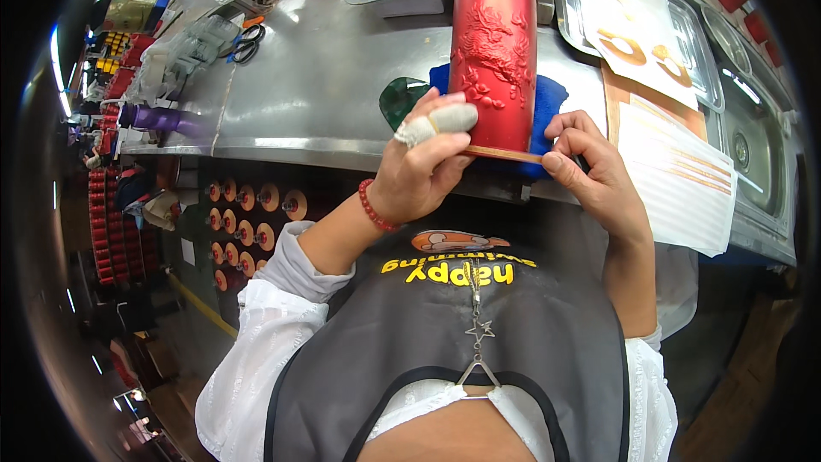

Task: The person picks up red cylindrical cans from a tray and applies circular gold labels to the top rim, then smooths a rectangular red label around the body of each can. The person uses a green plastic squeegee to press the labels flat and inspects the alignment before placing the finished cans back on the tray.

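A red bottle (493, 51) with raised flower-like relief lies on a blue cloth (549, 103), its base toward me. Across the near end of the bottle runs a thin copper-coloured strip (506, 155). My left hand (425, 154) is closed at the strip's left end, its fingers also against the bottle's side; one finger wears a whitish cloth cover (438, 124). Between thumb and forefinger, my right hand (588, 167) pinches the strip's right end. A dark green piece (402, 101) sits left of the bottle, partly behind my left hand.
White sheets with copper-coloured strips (676, 175) and ring shapes (629, 17) lie to the right, near metal trays (693, 51) and a sink (753, 145). Scissors (248, 43) and plastic bags (192, 47) are at far left. Several bottles (246, 198) are stacked beneath the metal table (308, 77).
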### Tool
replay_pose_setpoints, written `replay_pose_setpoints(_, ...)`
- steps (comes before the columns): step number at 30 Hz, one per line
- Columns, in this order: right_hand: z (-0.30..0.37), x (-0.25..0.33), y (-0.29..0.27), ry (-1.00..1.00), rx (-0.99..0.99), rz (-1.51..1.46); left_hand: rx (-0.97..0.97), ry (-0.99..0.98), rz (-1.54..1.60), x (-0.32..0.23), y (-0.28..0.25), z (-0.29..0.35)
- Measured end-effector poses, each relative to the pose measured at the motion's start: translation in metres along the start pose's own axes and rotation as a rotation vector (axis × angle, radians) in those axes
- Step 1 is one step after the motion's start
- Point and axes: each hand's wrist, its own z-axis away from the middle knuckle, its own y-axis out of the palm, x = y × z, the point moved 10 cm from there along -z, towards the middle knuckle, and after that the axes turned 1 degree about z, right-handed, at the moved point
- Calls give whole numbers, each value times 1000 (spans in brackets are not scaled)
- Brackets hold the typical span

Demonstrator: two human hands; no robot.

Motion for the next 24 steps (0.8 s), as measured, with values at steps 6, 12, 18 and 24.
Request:
replay_pose_setpoints(6,1,-3,-1,-18,-26,-20,91,166,-235,-28,-2,3)
replay_pose_setpoints(12,0,-5,0,-39,-25,-5,158,374,-368,-45,14,-16)
replay_pose_setpoints(18,-2,-3,1,-117,-50,53,201,151,-303,-14,37,-27)
replay_pose_setpoints(24,-3,6,5,-131,-84,169,-36,-142,-56,15,2,18)
